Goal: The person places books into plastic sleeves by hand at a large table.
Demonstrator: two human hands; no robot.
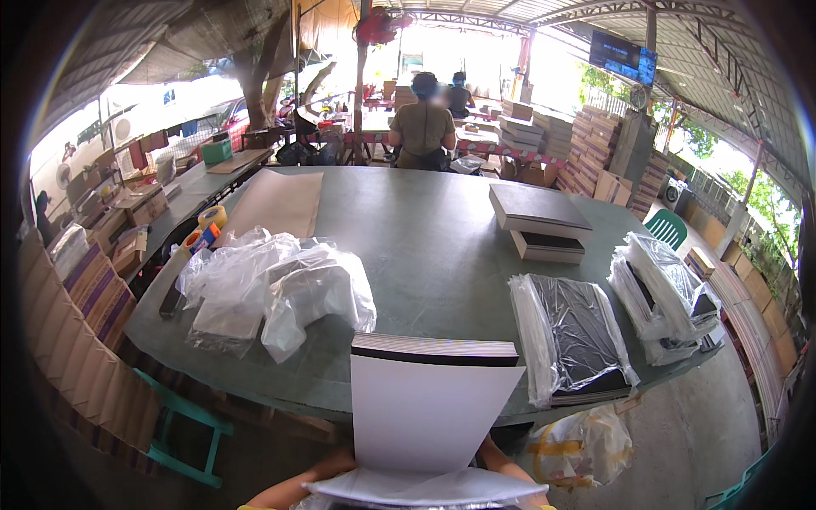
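A thick stack of white boards (429,408) with a black layer near its top edge stands upright before me at the table's near edge. Below it, whitish translucent plastic (416,489) spreads across my lap. My left hand (342,461) is at the stack's left side and my right hand (491,452) at its right side. Both hold the stack between them; their fingers are hidden behind it. To the right lies a plastic-wrapped black stack (574,336). A heap of loose clear plastic bags (280,289) lies to the left.
The green table (408,229) carries black-topped boards (540,208), more wrapped stacks (663,285), brown paper (276,204) and tape rolls (211,218). A green stool (191,433) stands lower left. A bulging plastic bag (582,446) is on the floor. One person (421,132) sits beyond the table, another farther back.
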